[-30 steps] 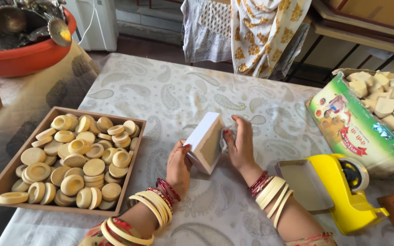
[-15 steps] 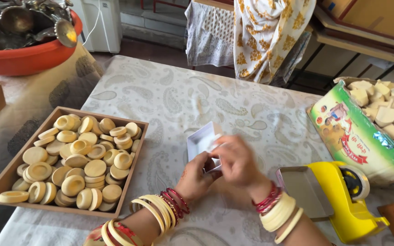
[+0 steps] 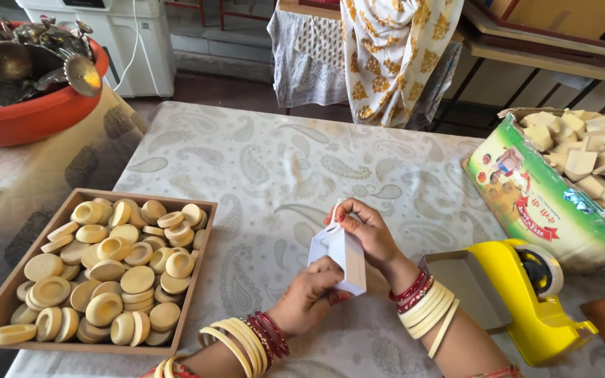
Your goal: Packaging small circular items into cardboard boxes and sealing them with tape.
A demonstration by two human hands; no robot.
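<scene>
Only the head view here, looking down at a table under a pale paisley cloth (image 3: 260, 168).

Both hands are on a small white cardboard box (image 3: 339, 255), held up just above the cloth, a bit right of the middle and toward the near edge. The left hand (image 3: 309, 297) grips it from below, fingers curled around the bottom end. The right hand (image 3: 365, 234) wraps the top and far side, fingertips pinching the flap at the upper end. So both are grasping the box, neither is loose. The box looks tilted, flap end pointing away from the person. Can't tell if there's anything inside it. Lots of cream and red bangles on both wrists.

Near the left edge sits a shallow wooden tray (image 3: 201, 266) full of round tan discs (image 3: 117, 269), piled loosely, some flat and some on edge. It's close to the left hand but not touching.

To the right of the right forearm, at the near right corner, there's a yellow tape dispenser (image 3: 526, 301). Behind it along the right edge lies a green printed carton (image 3: 533, 203) packed with pale folded boxes (image 3: 596, 157).

Off the far left corner there's an orange basin (image 3: 29, 112) holding metal ladles (image 3: 43, 56). A yellow-patterned cloth (image 3: 393, 49) hangs beyond the far edge.
</scene>
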